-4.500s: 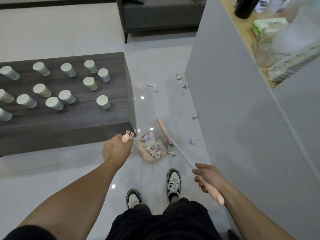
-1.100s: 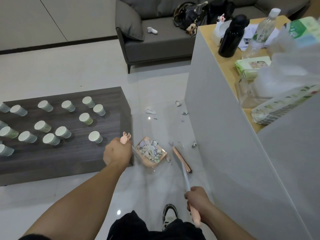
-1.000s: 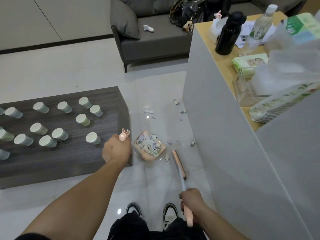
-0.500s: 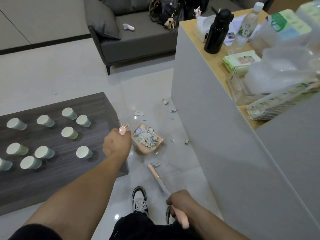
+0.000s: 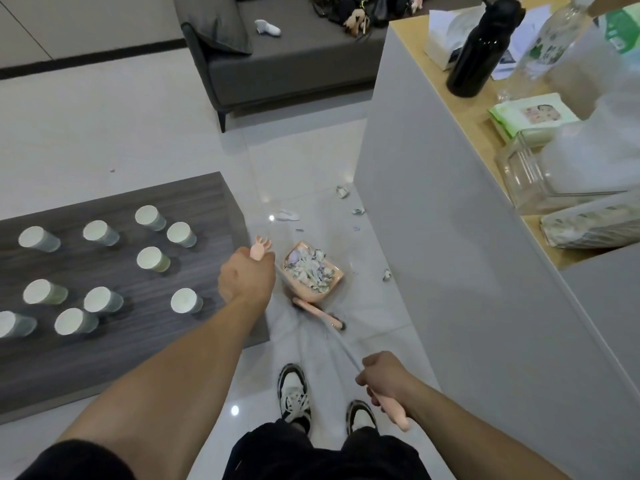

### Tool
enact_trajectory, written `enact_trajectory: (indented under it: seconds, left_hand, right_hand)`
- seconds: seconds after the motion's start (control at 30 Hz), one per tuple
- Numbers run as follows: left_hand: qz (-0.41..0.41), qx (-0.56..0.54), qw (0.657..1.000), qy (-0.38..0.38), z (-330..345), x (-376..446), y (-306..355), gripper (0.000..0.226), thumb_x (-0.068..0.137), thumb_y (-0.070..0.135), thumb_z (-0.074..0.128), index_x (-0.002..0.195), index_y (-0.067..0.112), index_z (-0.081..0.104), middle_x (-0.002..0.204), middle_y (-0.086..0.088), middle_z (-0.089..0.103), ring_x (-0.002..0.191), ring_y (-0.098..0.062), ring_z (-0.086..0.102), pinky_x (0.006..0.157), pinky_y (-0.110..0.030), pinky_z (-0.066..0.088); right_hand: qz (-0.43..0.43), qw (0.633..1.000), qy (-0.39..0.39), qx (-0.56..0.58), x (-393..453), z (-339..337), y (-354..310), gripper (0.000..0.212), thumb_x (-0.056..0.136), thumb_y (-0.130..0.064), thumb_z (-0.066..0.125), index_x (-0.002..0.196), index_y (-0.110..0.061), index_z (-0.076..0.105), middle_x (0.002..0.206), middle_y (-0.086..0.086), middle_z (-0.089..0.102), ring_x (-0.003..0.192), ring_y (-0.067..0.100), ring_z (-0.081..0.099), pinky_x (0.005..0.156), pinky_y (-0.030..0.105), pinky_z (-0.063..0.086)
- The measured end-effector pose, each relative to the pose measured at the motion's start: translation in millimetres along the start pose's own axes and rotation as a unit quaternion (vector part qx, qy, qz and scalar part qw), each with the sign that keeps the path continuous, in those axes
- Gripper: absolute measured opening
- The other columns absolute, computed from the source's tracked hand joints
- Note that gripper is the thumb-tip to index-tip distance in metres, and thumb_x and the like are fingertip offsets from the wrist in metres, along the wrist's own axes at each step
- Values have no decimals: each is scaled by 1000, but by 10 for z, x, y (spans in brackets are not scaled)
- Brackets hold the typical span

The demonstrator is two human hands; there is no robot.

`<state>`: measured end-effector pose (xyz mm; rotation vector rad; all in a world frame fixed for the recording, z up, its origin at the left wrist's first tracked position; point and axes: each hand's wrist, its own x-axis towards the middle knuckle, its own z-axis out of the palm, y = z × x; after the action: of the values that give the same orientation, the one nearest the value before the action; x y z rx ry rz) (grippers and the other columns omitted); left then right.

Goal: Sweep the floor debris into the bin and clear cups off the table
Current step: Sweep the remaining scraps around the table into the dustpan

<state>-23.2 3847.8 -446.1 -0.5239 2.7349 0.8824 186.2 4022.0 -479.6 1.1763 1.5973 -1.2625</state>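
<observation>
A person stands on a glossy tiled floor between a dark wood coffee table (image 5: 114,344) and a white counter (image 5: 450,271), the left hand (image 5: 246,278) wrapped in a fist around the pink handle of a dustpan (image 5: 311,273) that is heaped with torn paper scraps, while the right hand (image 5: 382,377) clamps its curled fingers on the handle of a pink broom (image 5: 320,311), whose head lies just behind the pan. Several scraps (image 5: 343,192) remain on the tiles ahead, near the counter's foot, and paper cups (image 5: 185,301) stand untouched on the table (no bin is in view). The sweeping looks partly done. To finish it well, the pan should stay level so the heap does not spill, its lip set flat on the tiles just short of the remaining scraps, and the broom should draw them in with short, low strokes, since light paper may scatter.
</observation>
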Motion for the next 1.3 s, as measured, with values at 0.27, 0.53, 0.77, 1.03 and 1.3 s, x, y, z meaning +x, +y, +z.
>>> enact_trajectory:
  seconds: [0.27,0.53,0.77,1.03,1.3]
  left_hand:
    - [-3,-45,999,9,-73,255,51,34,86,44,62,99,13,68,93,-12,69,77,-30,53,69,-32,39]
    - [-7,-64,998,24,-77,448,157,34,85,42,65,102,12,68,100,-16,70,80,-32,56,71,-31,37]
    - [-6,-51,998,23,-24,470,27,33,86,49,63,95,17,66,85,-7,63,74,-30,53,69,-32,39]
    - [-27,-17,999,29,-14,553,-153,36,85,52,60,96,18,67,93,-11,69,89,-36,62,73,-34,42]
    - [-15,-7,1000,-8,-128,551,-58,32,89,43,61,102,15,67,94,-12,67,79,-31,54,71,-35,41]
  right_hand:
    - [-38,997,-1,-68,-112,48,-100,43,91,-5,57,133,-3,52,74,7,52,50,16,47,39,16,34]
    - [-10,998,19,-67,-74,205,109,50,85,-5,62,133,-1,52,95,14,59,59,22,56,50,26,45]
    - [9,998,69,0,120,90,255,49,87,-2,57,135,-5,57,80,10,56,43,18,49,38,20,38]
    - [-37,995,75,57,492,93,-112,50,91,-3,60,140,-1,50,81,11,57,49,23,51,40,22,41]
    - [-39,974,87,207,278,53,-316,30,91,-3,59,119,-13,52,71,13,51,42,18,44,38,20,34]
